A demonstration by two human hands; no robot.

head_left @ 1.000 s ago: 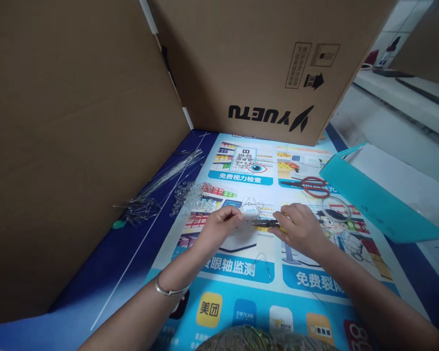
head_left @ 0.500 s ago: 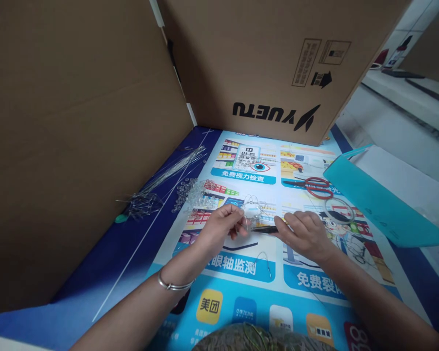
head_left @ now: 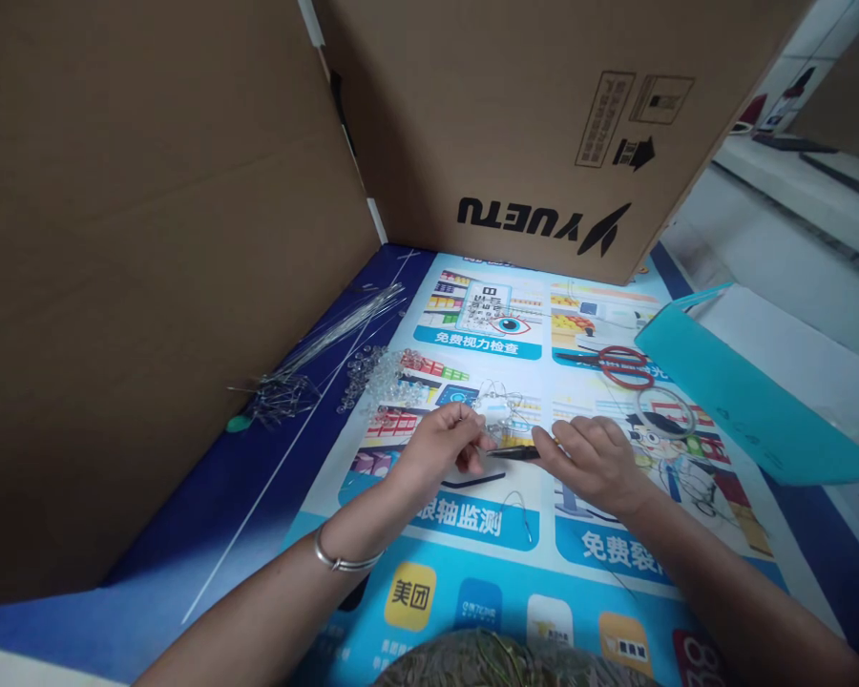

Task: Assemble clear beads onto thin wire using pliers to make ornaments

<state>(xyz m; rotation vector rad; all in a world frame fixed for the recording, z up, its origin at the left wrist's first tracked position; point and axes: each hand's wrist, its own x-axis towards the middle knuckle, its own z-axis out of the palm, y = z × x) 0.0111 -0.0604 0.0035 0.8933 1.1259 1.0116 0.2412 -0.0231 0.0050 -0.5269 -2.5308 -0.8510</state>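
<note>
A small wire-and-bead piece (head_left: pixel 497 420) was held just above the surface, between the two hands. The left hand (head_left: pixel 440 448) had its fingertips pinched together on the near left end of this piece. The right hand (head_left: pixel 591 458) was closed around dark pliers (head_left: pixel 519 452), and the tip of the pliers pointed left, touching or almost touching the piece; I could not tell which. The piece already carried some clear beads with wire loops around them, so the work seemed to be partly done, but loose wire ends stood out from it, and I judged that bending was not yet finished.

Nearer to the person than the hands, a thin curved wire (head_left: pixel 519 515) lay on the printed poster (head_left: pixel 472 592). Beyond the left hand lay a heap of clear beads (head_left: pixel 383 374), many unused, and further left a bundle of straight wires (head_left: pixel 322 348). Beyond the right hand lay red scissors (head_left: pixel 612 361), and to its right a teal folder (head_left: pixel 730 391). Cardboard boxes (head_left: pixel 530 124) stood behind.
</note>
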